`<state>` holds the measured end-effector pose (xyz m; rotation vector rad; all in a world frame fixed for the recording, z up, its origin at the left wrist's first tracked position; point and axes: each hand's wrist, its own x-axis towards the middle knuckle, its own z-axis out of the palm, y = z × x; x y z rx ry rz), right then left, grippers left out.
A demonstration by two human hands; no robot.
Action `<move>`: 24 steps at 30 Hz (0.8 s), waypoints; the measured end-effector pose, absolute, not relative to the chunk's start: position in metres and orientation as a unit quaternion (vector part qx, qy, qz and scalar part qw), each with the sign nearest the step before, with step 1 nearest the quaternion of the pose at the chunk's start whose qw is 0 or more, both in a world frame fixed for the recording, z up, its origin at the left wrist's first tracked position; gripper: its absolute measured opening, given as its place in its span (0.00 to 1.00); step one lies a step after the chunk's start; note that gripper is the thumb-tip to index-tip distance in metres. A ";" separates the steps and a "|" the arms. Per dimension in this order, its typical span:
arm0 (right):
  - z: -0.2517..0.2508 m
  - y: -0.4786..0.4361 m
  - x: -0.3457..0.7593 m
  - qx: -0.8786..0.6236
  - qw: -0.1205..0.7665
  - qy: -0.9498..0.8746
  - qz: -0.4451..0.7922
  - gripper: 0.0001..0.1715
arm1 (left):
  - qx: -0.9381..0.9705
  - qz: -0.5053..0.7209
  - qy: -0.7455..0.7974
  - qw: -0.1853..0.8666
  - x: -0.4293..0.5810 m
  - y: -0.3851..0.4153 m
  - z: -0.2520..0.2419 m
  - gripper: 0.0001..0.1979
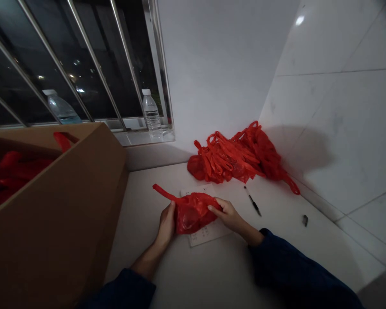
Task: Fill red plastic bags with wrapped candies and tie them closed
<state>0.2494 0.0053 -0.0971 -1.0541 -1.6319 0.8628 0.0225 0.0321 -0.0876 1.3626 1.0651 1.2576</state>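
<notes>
Between my two hands is a red plastic bag [194, 214] with something bulky inside that I cannot make out. My left hand [167, 223] grips its left side, thumb on top, and one bag handle sticks out up and to the left. On the other side, my right hand [227, 212] pinches the bag's right edge. Beneath the bag lies a sheet or booklet of white paper [206, 238] with writing on it, partly covered. A heap of similar red plastic bags [234, 156] rests against the wall behind.
At left stands a large cardboard box [93, 189] holding more red bags [17, 171]. A black pen [252, 201] and a small dark object [305, 220] lie on the white table [212, 274]. One water bottle [152, 113] stands on the sill; another bottle [62, 107] shows behind the box.
</notes>
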 end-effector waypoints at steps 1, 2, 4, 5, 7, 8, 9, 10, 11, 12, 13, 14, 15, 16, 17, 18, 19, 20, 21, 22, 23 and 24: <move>-0.097 0.005 0.251 -0.438 0.489 -0.677 0.333 0.11 | 0.561 0.519 0.436 0.475 0.022 0.033 -0.089 0.26; -0.097 0.005 0.253 -0.440 0.491 -0.685 0.311 0.10 | 0.566 0.521 0.433 0.469 0.022 0.034 -0.090 0.24; -0.093 0.003 0.256 -0.443 0.492 -0.704 0.257 0.17 | 0.584 0.520 0.421 0.461 0.023 0.034 -0.092 0.21; -0.090 0.002 0.257 -0.445 0.490 -0.713 0.233 0.24 | 0.595 0.517 0.413 0.457 0.023 0.033 -0.092 0.19; -0.083 -0.003 0.259 -0.450 0.489 -0.719 0.202 0.34 | 0.621 0.513 0.396 0.441 0.024 0.031 -0.093 0.16; -0.079 -0.006 0.259 -0.453 0.492 -0.720 0.186 0.37 | 0.634 0.513 0.389 0.429 0.025 0.029 -0.092 0.15; -0.076 -0.008 0.259 -0.456 0.495 -0.721 0.164 0.37 | 0.645 0.515 0.384 0.414 0.025 0.028 -0.092 0.14; -0.073 -0.011 0.258 -0.459 0.497 -0.724 0.135 0.34 | 0.654 0.518 0.381 0.399 0.025 0.027 -0.092 0.14; -0.070 -0.013 0.256 -0.462 0.499 -0.726 0.103 0.30 | 0.661 0.520 0.379 0.386 0.025 0.025 -0.092 0.13; -0.068 -0.014 0.254 -0.467 0.499 -0.726 0.074 0.25 | 0.665 0.521 0.379 0.378 0.024 0.024 -0.091 0.12; -0.067 -0.015 0.252 -0.474 0.496 -0.725 0.053 0.22 | 0.673 0.519 0.375 0.371 0.024 0.022 -0.089 0.11; -0.066 -0.016 0.250 -0.484 0.493 -0.722 0.041 0.20 | 0.686 0.512 0.366 0.365 0.023 0.021 -0.088 0.10; -0.066 -0.016 0.249 -0.495 0.489 -0.717 0.040 0.19 | 0.705 0.502 0.350 0.359 0.023 0.019 -0.086 0.09; -0.066 -0.016 0.247 -0.506 0.485 -0.712 0.045 0.19 | 0.727 0.491 0.327 0.351 0.022 0.017 -0.084 0.10; -0.066 -0.015 0.246 -0.516 0.478 -0.709 0.054 0.20 | 0.750 0.480 0.301 0.342 0.022 0.016 -0.082 0.13; -0.066 -0.015 0.245 -0.522 0.470 -0.709 0.061 0.22 | 0.770 0.469 0.276 0.332 0.022 0.015 -0.080 0.15; -0.066 -0.014 0.245 -0.526 0.460 -0.712 0.066 0.23 | 0.786 0.462 0.257 0.322 0.022 0.015 -0.078 0.17; -0.066 -0.013 0.244 -0.528 0.451 -0.716 0.068 0.22 | 0.794 0.458 0.247 0.313 0.023 0.015 -0.077 0.18; -0.067 -0.013 0.244 -0.529 0.444 -0.720 0.070 0.20 | 0.800 0.457 0.243 0.304 0.024 0.015 -0.076 0.16; -0.067 -0.012 0.244 -0.527 0.440 -0.724 0.071 0.17 | 0.802 0.458 0.246 0.294 0.025 0.016 -0.076 0.14; -0.068 -0.011 0.243 -0.522 0.440 -0.727 0.075 0.14 | 0.803 0.461 0.252 0.282 0.027 0.017 -0.077 0.12; -0.069 -0.010 0.243 -0.515 0.442 -0.730 0.082 0.11 | 0.803 0.464 0.259 0.272 0.029 0.018 -0.077 0.12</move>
